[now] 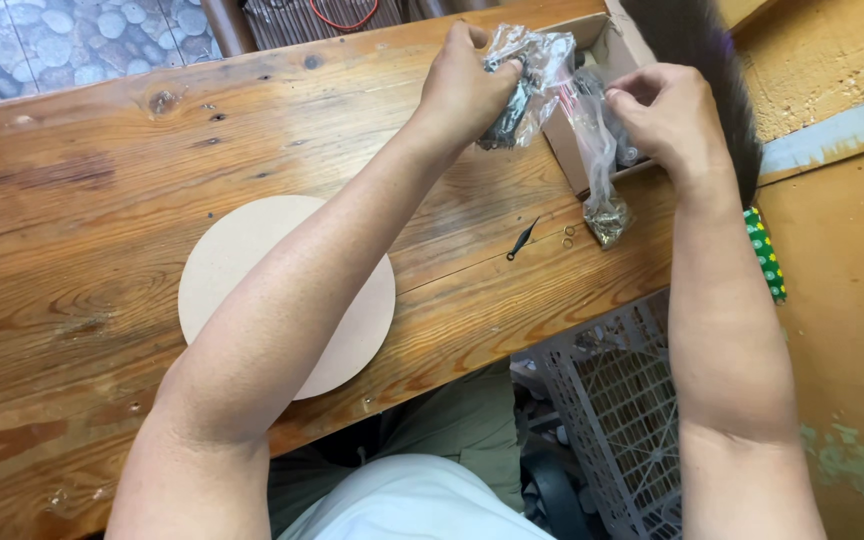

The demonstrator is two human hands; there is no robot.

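The table [92, 200] is warm orange-brown wood with dark knots and streaky grain. The round disc [242, 260] on it is pale beige and plain. The plastic bag [542, 60] is clear and glossy. The cardboard box [577, 150] is tan, the crate [622, 400] is light grey lattice, and the floor [852, 300] is ochre.

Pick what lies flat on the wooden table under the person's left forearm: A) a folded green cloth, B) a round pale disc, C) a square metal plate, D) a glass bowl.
B: a round pale disc lies flat on the table, partly hidden by the left forearm.
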